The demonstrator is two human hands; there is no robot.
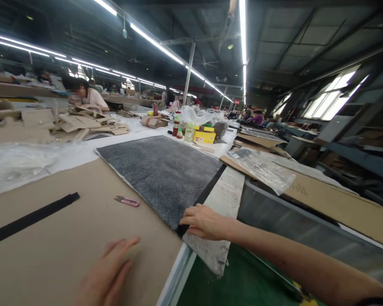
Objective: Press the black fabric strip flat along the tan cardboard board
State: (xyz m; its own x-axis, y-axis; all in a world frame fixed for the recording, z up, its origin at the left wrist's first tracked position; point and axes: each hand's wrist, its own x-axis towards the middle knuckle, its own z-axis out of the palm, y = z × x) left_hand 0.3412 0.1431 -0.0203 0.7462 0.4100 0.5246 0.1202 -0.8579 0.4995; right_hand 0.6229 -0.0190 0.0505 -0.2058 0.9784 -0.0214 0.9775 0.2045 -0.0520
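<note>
While the right hand rests on the near corner of the grey felt mat, its fingers bend down onto the near end of a black strip. I cannot tell if the hand pinches the strip or only presses on it. This strip runs along the right edge of the mat, from the hand toward the far side of the desk.

The left hand is loose and flat, with its fingers spread. It holds nothing. It lies on a big brown cardboard sheet near the front edge of the desk.

The mat lies partly on that cardboard and partly on a pale board at the desk's right edge. Small pink snips lie on the cardboard, just beside the mat's left edge and well apart from both hands. A second black strip lies flat on the cardboard too, over at the left side.

Far back on the desk stand a yellow box and some bottles. Another person sits at the far left corner.
</note>
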